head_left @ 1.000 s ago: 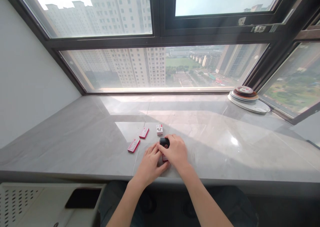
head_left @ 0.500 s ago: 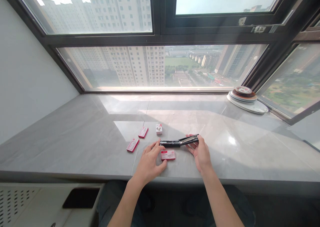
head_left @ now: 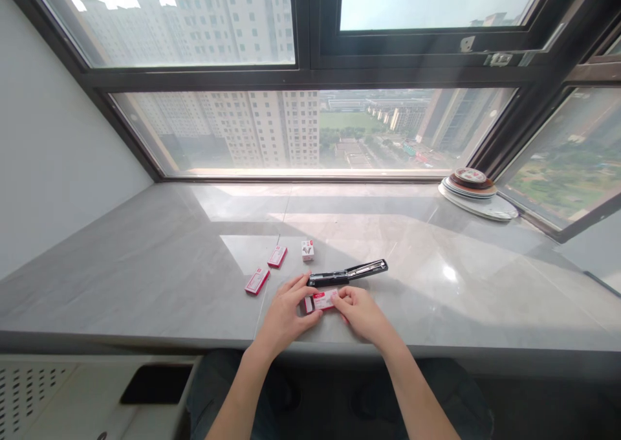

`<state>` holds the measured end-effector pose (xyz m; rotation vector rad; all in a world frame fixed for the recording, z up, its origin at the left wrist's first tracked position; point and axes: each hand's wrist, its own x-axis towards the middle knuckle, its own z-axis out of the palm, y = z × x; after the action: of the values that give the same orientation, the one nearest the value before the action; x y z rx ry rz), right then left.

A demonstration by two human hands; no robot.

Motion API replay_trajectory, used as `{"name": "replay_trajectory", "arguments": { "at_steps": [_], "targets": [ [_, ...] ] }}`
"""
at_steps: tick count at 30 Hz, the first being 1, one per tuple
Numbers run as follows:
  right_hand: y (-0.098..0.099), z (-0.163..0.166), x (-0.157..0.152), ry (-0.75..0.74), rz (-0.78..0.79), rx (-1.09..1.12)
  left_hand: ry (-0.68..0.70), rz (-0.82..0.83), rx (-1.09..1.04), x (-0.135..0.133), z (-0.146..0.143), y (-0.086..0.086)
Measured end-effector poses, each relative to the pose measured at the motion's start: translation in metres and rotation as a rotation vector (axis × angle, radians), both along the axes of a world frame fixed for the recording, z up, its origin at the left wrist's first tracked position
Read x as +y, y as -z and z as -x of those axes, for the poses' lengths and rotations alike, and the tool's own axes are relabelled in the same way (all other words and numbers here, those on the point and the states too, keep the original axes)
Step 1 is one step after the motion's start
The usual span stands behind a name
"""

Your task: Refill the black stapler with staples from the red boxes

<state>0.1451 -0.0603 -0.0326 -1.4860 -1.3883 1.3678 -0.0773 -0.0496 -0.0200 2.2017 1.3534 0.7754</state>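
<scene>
A small red-and-white staple box (head_left: pixel 323 299) lies near the counter's front edge, its left end showing a white and dark part. My left hand (head_left: pixel 288 310) is closed around the left end, thumb at the near side and fingers at the far side. My right hand (head_left: pixel 361 310) pinches the right end. Just beyond, a black stapler (head_left: pixel 347 274) rests opened out, its metal channel exposed; my left fingertips are close to its left end, and I cannot tell if they touch it.
Two more red-and-white boxes (head_left: pixel 257 281) (head_left: pixel 277 256) lie to the left. A small white box (head_left: pixel 307 250) stands behind the stapler. Stacked plates (head_left: pixel 478 197) sit at the far right by the window. The grey counter (head_left: pixel 145 272) ends close to me.
My right hand has let go of the stapler's right part and moved left and nearer to the staple box. The stapler stays opened out. The box's left end now shows a dark part.
</scene>
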Motion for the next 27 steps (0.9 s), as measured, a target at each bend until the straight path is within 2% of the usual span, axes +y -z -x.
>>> {"name": "replay_trajectory", "arguments": {
  "at_steps": [7, 9, 12, 15, 19, 23, 27],
  "targets": [
    [0.0, -0.027, 0.0, 0.105, -0.026, -0.195, -0.021, 0.003, -0.001, -0.002, 0.002, 0.001],
    [-0.007, -0.032, -0.002, 0.162, -0.089, -0.296, -0.041, -0.013, 0.018, -0.004, -0.001, 0.002],
    [-0.022, -0.026, 0.0, 0.212, -0.264, -0.381, -0.059, -0.038, 0.049, -0.006, -0.004, 0.002],
    [-0.033, -0.009, 0.009, 0.129, -0.344, -0.346, -0.047, -0.06, 0.069, -0.006, -0.005, 0.002],
    [-0.028, 0.014, 0.027, 0.052, -0.235, -0.17, -0.041, -0.065, 0.069, -0.005, -0.004, 0.003],
    [-0.013, 0.029, 0.039, 0.1, -0.102, 0.019, -0.041, -0.068, 0.065, -0.004, -0.004, 0.004],
    [-0.015, 0.042, 0.043, 0.152, -0.232, -0.036, -0.047, -0.067, 0.062, -0.003, -0.005, 0.002]
  ]
}}
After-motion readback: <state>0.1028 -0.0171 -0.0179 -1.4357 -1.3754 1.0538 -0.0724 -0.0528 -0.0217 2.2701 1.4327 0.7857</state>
